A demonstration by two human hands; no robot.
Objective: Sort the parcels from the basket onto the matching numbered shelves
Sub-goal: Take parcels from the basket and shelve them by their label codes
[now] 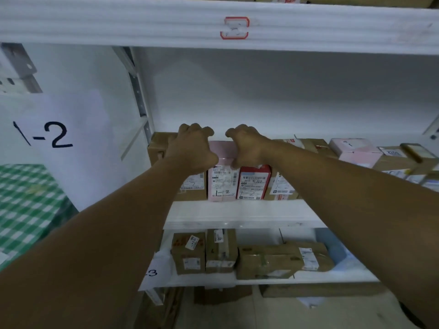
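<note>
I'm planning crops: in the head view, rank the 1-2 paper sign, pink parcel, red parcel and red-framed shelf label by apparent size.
1. paper sign
2. pink parcel, partly covered
3. red parcel, close to it, so that ranking is unsure
4. shelf label

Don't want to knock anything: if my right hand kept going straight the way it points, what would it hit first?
Likely the white back wall behind the shelf. The right hand grips the pink parcel from above, and nothing shows beyond it, though depth is unclear.

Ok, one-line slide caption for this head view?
On the shelf beside the 1-2 sign, left hand and right hand grip the pink parcel marked 1-2.
</note>
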